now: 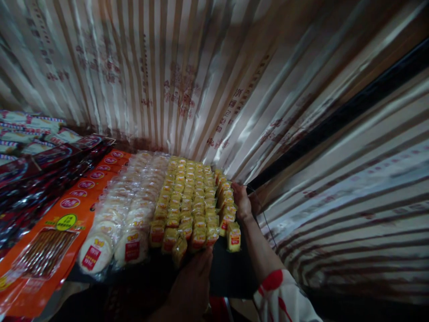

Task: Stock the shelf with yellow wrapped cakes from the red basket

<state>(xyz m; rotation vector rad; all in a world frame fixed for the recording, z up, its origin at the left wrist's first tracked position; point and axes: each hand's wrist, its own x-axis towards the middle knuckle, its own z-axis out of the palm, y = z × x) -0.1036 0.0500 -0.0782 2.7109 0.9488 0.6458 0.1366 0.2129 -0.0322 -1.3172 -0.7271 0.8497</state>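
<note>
Our right hand (241, 201) rests flat, fingers unclenched, against the far side of the yellow packet rows (191, 201); our left hand (192, 286), open, touches their near end.

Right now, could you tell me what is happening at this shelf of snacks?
A person is handling rows of small yellow packets laid out on a shelf. The left hand rests against the front row, and the right hand presses the rows' far right side. Round white cakes and orange packets lie to the left.
</note>
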